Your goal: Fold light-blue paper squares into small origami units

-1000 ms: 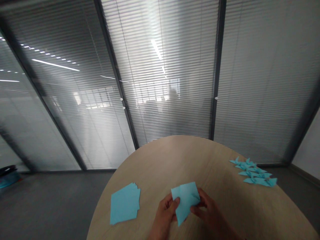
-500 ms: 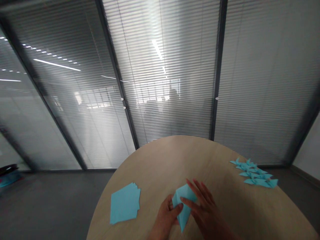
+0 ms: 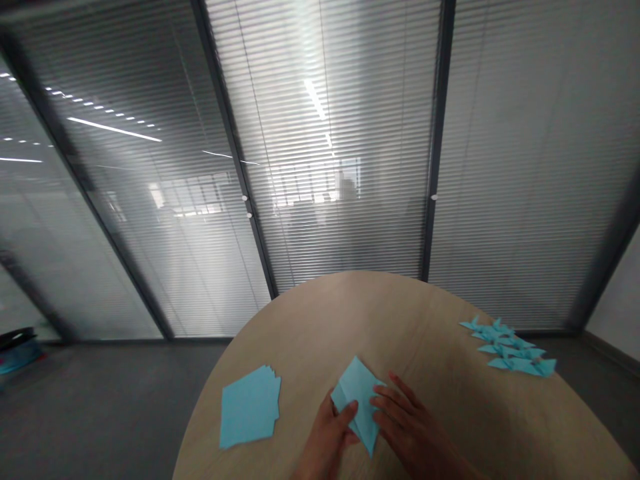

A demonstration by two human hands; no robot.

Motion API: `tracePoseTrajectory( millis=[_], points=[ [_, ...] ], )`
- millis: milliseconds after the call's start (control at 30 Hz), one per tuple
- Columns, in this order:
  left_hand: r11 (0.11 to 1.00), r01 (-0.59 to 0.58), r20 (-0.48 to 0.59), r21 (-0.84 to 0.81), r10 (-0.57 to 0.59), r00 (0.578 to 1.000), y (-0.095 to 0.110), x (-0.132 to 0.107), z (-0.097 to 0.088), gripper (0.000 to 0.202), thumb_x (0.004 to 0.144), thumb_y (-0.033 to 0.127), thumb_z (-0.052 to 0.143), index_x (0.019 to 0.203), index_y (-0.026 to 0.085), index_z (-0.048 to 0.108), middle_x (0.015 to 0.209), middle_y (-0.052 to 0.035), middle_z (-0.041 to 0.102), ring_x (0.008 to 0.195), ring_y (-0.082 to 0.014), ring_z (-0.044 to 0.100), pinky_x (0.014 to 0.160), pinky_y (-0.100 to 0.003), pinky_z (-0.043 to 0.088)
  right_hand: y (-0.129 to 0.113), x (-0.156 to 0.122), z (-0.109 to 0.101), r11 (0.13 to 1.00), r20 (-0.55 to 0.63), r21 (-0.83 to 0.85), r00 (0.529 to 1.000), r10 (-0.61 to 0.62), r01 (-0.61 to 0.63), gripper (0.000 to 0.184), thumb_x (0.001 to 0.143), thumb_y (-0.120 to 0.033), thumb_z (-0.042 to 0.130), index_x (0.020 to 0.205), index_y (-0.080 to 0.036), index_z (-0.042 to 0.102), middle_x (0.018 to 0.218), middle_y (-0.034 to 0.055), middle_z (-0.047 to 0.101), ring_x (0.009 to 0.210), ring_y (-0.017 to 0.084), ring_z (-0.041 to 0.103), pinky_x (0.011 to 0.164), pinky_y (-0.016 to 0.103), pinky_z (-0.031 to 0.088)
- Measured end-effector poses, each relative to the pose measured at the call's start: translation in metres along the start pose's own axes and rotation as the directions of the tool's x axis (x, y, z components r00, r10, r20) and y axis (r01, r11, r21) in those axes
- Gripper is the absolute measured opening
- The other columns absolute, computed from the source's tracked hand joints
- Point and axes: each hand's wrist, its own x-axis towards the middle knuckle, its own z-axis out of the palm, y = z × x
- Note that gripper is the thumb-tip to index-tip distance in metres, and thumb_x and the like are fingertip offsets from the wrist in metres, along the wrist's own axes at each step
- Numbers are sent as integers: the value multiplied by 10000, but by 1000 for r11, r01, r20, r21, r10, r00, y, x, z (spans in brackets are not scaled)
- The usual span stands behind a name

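A light-blue sheet of origami paper (image 3: 357,385), folded to a kite-like diamond with creases on its face, lies near the front of the table. Its left side is gripped by my left hand (image 3: 330,423), thumb pressed on top and the other fingers partly hidden underneath. My right hand (image 3: 407,423) rests along the paper's right edge, its fingers stretched out and their tips touching that edge. Whether any right-hand finger goes under the paper cannot be seen.
A stack of blue paper squares (image 3: 250,410) lies on the left of the round wooden table (image 3: 345,307). Several folded blue paper cranes (image 3: 517,348) sit in rows near its right edge. Glass panels with blinds (image 3: 340,227) stand behind the table.
The paper's upper part now shows as a pointed tip where a folded top edge was. My right fingers have moved off the paper's face to its right edge. My left hand still holds it.
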Motion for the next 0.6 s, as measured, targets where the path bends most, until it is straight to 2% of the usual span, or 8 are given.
tracePoseTrajectory(
  millis=[133,267,433,533,600],
  points=[
    [989,60,31,-133,-56,998,1,-2,0,429,696,344,766,1055,154,629,911,-82,707,757,-188,649,685,-286,505,-6,2,4,997,24,52,998,-64,63,250,912,-78,390,880,-197,607,869,32,680,911,170,631,1083,367,384],
    [972,115,20,-205,-113,993,3,-3,3,341,676,319,773,934,142,639,808,-58,710,657,-167,642,620,-264,493,-10,5,3,996,30,41,996,-83,82,261,929,-94,392,797,-205,587,750,3,621,754,149,604,1065,352,401],
    [944,105,37,-313,-98,994,1,-5,6,266,657,296,773,841,163,634,737,-32,706,657,-176,645,669,-285,495,-9,8,-2,990,-34,19,989,-142,142,340,969,-101,309,792,-192,585,695,-12,588,681,133,575,1063,351,387],
    [939,80,9,-334,-82,997,1,-6,6,217,671,288,760,809,182,631,706,-13,692,632,-162,630,655,-275,491,-11,9,-2,993,-24,31,994,-109,110,373,988,-120,280,771,-188,576,701,-11,592,675,127,576,1035,328,403],
    [944,66,3,-323,-69,998,2,-7,6,241,674,285,761,860,192,639,752,-17,700,676,-171,638,662,-275,493,-11,8,-1,996,-17,37,996,-83,83,384,992,-130,267,766,-195,571,700,-9,593,671,130,575,1018,335,413]
  ],
)
